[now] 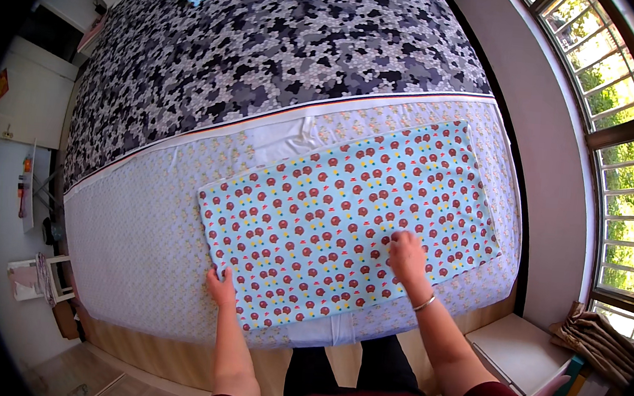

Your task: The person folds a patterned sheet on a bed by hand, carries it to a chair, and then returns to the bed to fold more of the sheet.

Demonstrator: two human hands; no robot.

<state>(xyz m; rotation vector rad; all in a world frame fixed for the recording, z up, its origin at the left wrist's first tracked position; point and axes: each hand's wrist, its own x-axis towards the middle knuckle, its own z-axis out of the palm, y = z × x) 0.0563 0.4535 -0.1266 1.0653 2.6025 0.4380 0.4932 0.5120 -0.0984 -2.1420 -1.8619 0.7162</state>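
Cloth (340, 234) lies flat, left grip (221, 288) at edge, right grip (408, 259) atop.

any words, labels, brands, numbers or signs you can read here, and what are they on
None can be read.
Light-blue cloth: repeated brown heads; its small red marks are too tiny to make out.
Red and orange decoration at the far left: too small to tell whether it bears writing.
Camouflage-like bedding: pattern only, no lettering visible.

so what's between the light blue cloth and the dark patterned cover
The head view shows pale floral bedding, including a plain white patch, then a striped border.
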